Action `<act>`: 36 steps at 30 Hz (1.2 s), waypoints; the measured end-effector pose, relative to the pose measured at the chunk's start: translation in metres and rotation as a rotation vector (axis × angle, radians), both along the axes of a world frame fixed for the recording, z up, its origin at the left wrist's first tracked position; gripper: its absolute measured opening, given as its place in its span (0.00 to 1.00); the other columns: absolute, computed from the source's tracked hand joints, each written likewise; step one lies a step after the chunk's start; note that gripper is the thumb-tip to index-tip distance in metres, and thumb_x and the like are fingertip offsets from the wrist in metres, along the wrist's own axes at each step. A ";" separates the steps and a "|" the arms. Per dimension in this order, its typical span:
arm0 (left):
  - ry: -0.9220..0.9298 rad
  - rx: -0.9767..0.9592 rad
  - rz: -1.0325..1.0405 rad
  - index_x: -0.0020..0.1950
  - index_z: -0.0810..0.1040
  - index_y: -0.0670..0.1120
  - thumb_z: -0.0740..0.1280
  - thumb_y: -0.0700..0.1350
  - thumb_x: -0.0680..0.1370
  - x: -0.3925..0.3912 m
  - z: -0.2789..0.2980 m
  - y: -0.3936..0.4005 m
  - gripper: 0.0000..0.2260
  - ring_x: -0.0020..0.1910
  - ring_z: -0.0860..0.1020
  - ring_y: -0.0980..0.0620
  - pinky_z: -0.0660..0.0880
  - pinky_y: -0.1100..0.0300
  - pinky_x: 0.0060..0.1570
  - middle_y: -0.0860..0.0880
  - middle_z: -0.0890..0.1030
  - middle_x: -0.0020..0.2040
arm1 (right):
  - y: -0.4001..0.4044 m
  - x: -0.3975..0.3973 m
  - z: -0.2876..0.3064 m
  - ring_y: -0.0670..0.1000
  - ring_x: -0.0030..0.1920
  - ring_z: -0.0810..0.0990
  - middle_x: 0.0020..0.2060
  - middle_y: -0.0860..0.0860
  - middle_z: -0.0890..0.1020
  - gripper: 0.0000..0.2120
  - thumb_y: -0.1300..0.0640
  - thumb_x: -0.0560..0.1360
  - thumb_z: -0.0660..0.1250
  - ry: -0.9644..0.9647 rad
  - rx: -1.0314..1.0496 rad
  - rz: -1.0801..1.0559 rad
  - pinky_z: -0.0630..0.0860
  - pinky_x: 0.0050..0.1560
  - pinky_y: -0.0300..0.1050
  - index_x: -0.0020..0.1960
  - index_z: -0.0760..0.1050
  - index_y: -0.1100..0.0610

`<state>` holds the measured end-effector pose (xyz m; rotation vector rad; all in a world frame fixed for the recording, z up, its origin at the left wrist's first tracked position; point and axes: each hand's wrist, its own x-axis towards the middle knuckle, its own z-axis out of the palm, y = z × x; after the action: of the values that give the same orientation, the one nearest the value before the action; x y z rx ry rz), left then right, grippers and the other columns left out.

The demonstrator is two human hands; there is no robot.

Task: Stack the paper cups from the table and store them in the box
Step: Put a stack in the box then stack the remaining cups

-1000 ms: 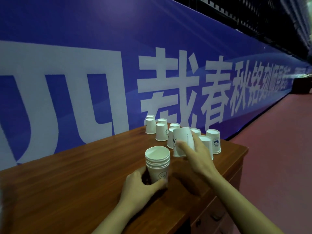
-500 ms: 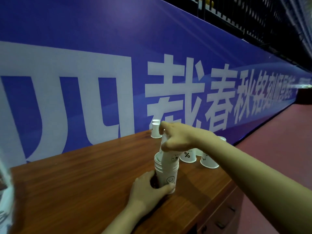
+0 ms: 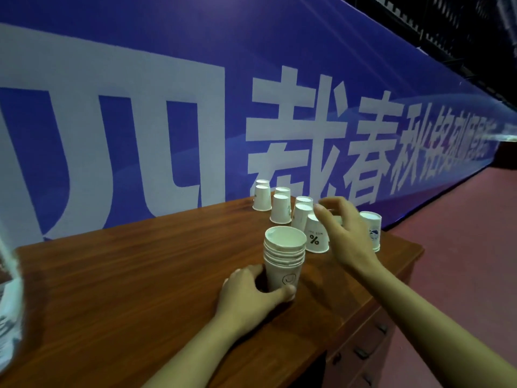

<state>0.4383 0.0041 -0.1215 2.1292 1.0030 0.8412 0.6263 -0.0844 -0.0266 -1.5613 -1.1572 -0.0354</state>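
Observation:
A stack of several white paper cups stands upright, mouth up, on the wooden table. My left hand grips its base, thumb across the front. Beyond it several single white cups stand upside down in a cluster, among them one with a % sign and one at the far right. My right hand hovers over the cluster, just behind the % cup, with fingers spread and nothing in it. No box can be identified.
A blue banner with large white characters runs right behind the table. The table's right edge drops to a red floor. Drawer fronts show below the table's front. A blurred white object sits at the left border.
My right hand set its cup into the stack, let go, and moved right and back over the upside-down cups. The left hand has stayed on the stack's base.

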 end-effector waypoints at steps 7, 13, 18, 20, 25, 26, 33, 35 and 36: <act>-0.017 0.005 -0.013 0.54 0.85 0.62 0.72 0.78 0.61 0.001 -0.001 -0.002 0.30 0.54 0.83 0.60 0.79 0.47 0.59 0.62 0.87 0.51 | -0.010 0.077 -0.064 0.63 0.68 0.69 0.65 0.58 0.74 0.45 0.35 0.64 0.79 0.046 -0.313 -0.566 0.70 0.66 0.61 0.72 0.67 0.57; -0.037 -0.033 -0.041 0.56 0.85 0.62 0.73 0.78 0.60 -0.001 -0.001 0.001 0.31 0.55 0.83 0.59 0.80 0.48 0.59 0.63 0.86 0.52 | -0.010 0.087 -0.084 0.60 0.58 0.75 0.54 0.54 0.81 0.21 0.39 0.67 0.75 0.055 -0.318 -0.543 0.74 0.55 0.54 0.49 0.78 0.54; -0.029 -0.051 -0.069 0.59 0.84 0.64 0.70 0.82 0.58 -0.003 0.000 -0.001 0.36 0.58 0.82 0.58 0.80 0.47 0.61 0.64 0.86 0.55 | 0.005 0.091 -0.073 0.59 0.64 0.75 0.61 0.54 0.78 0.48 0.20 0.60 0.69 0.061 -0.377 -0.476 0.78 0.59 0.58 0.65 0.75 0.56; -0.033 -0.052 -0.078 0.57 0.83 0.66 0.71 0.80 0.59 -0.004 0.001 -0.002 0.31 0.59 0.82 0.58 0.79 0.47 0.62 0.64 0.85 0.55 | 0.008 0.091 -0.074 0.57 0.61 0.74 0.59 0.53 0.77 0.38 0.25 0.63 0.71 0.024 -0.343 -0.475 0.77 0.56 0.54 0.60 0.77 0.54; -0.043 -0.024 -0.070 0.57 0.85 0.64 0.72 0.78 0.61 -0.003 0.000 -0.002 0.30 0.57 0.82 0.60 0.80 0.47 0.61 0.66 0.86 0.53 | -0.006 0.103 -0.052 0.52 0.51 0.78 0.52 0.51 0.75 0.27 0.36 0.69 0.74 0.083 0.038 -0.472 0.75 0.48 0.47 0.56 0.77 0.56; -0.044 -0.019 -0.068 0.57 0.85 0.64 0.72 0.78 0.62 -0.003 -0.001 0.000 0.30 0.57 0.82 0.60 0.80 0.47 0.61 0.66 0.86 0.53 | -0.009 0.109 -0.041 0.52 0.51 0.79 0.53 0.52 0.77 0.28 0.35 0.69 0.73 0.136 0.104 -0.474 0.76 0.49 0.47 0.57 0.77 0.56; -0.015 0.015 -0.041 0.56 0.84 0.66 0.69 0.82 0.60 0.003 -0.005 0.002 0.32 0.56 0.82 0.61 0.79 0.48 0.60 0.67 0.86 0.50 | 0.000 0.157 -0.004 0.49 0.53 0.78 0.50 0.45 0.78 0.28 0.34 0.71 0.73 0.127 0.002 -0.458 0.77 0.55 0.50 0.58 0.76 0.55; -0.016 0.002 -0.049 0.56 0.84 0.66 0.70 0.80 0.61 0.003 -0.003 0.002 0.30 0.55 0.82 0.61 0.79 0.48 0.60 0.68 0.86 0.50 | 0.010 0.162 -0.008 0.50 0.51 0.79 0.49 0.47 0.79 0.29 0.36 0.70 0.74 0.084 -0.082 -0.460 0.76 0.50 0.50 0.58 0.76 0.56; -0.020 -0.011 -0.055 0.56 0.84 0.65 0.71 0.79 0.61 0.003 -0.003 0.001 0.30 0.55 0.83 0.61 0.80 0.48 0.60 0.68 0.85 0.50 | 0.015 0.163 -0.012 0.50 0.49 0.79 0.48 0.47 0.79 0.28 0.37 0.70 0.75 0.073 -0.130 -0.458 0.76 0.47 0.49 0.57 0.76 0.57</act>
<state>0.4416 0.0054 -0.1246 2.1256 0.9322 0.8272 0.7895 -0.0698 -0.0386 -1.9014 -0.7374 -0.2083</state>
